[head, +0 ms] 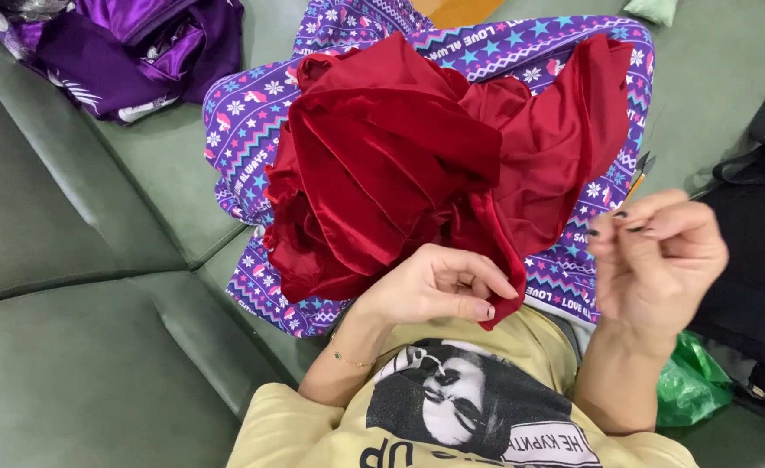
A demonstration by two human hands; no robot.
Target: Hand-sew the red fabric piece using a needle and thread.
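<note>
On green sofa (pixel 71 286): red velvet cloth (pixel 400 165), purple garment (pixel 131 52).

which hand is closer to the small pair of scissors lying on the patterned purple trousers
Right. The right hand is raised just below the small pair of scissors, apart from it. The left hand pinches the crumpled red velvet fabric, farther off.

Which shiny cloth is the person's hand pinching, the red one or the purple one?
The shiny red velvet cloth on the lap: the left hand pinches its edge. The shiny purple satin cloth lies untouched on the green sofa.
</note>
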